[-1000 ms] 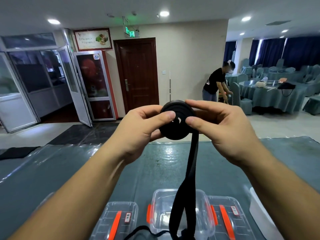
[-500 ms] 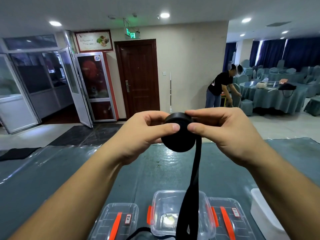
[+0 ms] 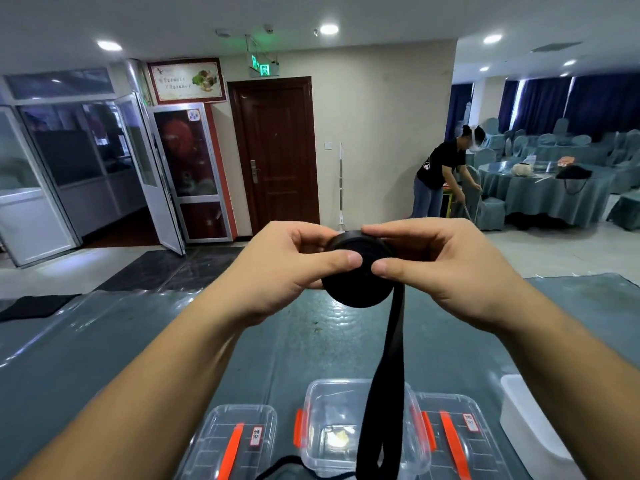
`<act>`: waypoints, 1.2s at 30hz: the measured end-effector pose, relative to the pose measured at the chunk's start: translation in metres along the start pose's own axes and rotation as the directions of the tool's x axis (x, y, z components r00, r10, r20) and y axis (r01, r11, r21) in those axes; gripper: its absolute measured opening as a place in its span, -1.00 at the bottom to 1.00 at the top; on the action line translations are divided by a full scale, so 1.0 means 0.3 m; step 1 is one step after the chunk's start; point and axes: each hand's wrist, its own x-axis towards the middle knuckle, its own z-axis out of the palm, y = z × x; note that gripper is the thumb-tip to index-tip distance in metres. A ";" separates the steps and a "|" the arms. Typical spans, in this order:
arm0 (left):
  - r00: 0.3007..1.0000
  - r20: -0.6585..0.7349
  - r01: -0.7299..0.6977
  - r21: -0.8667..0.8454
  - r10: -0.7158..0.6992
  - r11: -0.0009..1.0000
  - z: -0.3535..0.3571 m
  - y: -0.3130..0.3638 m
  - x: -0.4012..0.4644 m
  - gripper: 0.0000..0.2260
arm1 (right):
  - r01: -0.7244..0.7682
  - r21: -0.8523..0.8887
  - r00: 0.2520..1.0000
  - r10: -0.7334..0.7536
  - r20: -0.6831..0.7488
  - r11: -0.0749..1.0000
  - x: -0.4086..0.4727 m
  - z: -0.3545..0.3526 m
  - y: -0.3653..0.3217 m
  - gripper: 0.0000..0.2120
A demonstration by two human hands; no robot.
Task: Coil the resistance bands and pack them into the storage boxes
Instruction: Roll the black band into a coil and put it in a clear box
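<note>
A black resistance band is wound into a tight round coil [image 3: 358,282] held up in front of me above the table. My left hand [image 3: 287,268] pinches the coil's left side between thumb and fingers. My right hand [image 3: 446,268] pinches its right side the same way. The band's loose tail [image 3: 389,382] hangs straight down from the coil's right edge, in front of an open clear storage box [image 3: 320,427] with orange latches. The tail's end runs out of the bottom of the frame.
Two clear lids with orange handles lie flat beside the open box, one lid [image 3: 232,441] on the left and one lid [image 3: 453,434] on the right. A white container [image 3: 530,431] sits at the right. The table [image 3: 138,341] has a teal cloth under plastic. A person [image 3: 436,178] bends over far back.
The coil and both hands sank a little lower in view. The coil has turned and the hanging tail looks slightly shorter. The person in the background shifted right.
</note>
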 end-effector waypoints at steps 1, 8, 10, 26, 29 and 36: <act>1.000 -0.016 -0.015 -0.032 0.015 0.999 0.001 -0.001 0.000 -0.69 | 0.005 0.043 1.000 -0.004 -0.022 0.999 -0.001 0.005 0.003 -0.59; 0.999 0.006 0.034 -0.120 -0.033 0.992 0.008 -0.030 -0.010 -0.69 | 0.012 0.021 0.999 -0.011 -0.031 1.000 -0.007 -0.001 0.012 -0.61; 0.997 0.074 0.029 0.025 -0.030 0.999 -0.004 -0.015 -0.009 -0.76 | -0.007 -0.064 0.999 0.010 0.044 0.998 0.000 -0.009 -0.005 -0.62; 0.998 -0.022 0.050 -0.092 -0.052 0.995 -0.013 -0.004 -0.001 -0.74 | 0.003 0.027 0.999 -0.002 -0.041 1.000 -0.002 0.020 0.019 -0.52; 0.995 -0.053 0.068 -0.210 -0.081 0.975 0.001 -0.034 -0.001 -0.68 | 0.052 0.089 0.988 -0.038 -0.147 0.995 -0.006 0.037 0.045 -0.56; 0.995 0.039 0.089 -0.025 -0.088 0.996 -0.013 -0.015 0.002 -0.70 | -0.028 0.007 0.999 0.029 -0.020 1.000 0.001 0.010 0.040 -0.60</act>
